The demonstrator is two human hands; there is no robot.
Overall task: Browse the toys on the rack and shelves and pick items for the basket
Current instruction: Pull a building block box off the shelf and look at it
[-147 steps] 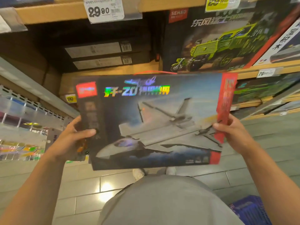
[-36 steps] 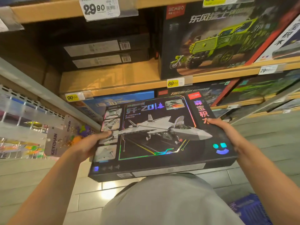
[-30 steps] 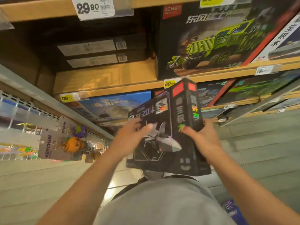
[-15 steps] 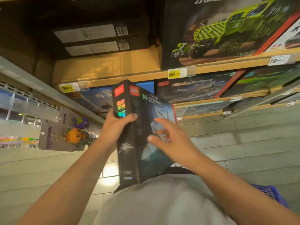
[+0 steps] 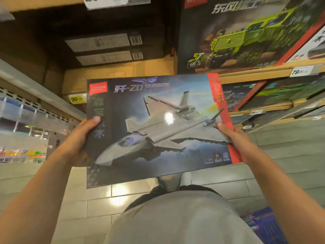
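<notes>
Head view: jet box (image 5: 158, 124) is gripped by left hand (image 5: 77, 140) and right hand (image 5: 235, 140), front being browsed; basket (image 5: 263, 224) drop probably needed next.

The jet box (image 5: 158, 125) hides both hands' fingers; the blue basket (image 5: 263, 224) is cut off, blurred.

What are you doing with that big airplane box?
A person is standing at a toy shelf, holding a fighter jet building-block box up by its two sides, left hand and right hand, front picture facing them. It isn't in the blue basket on the floor yet.
</notes>
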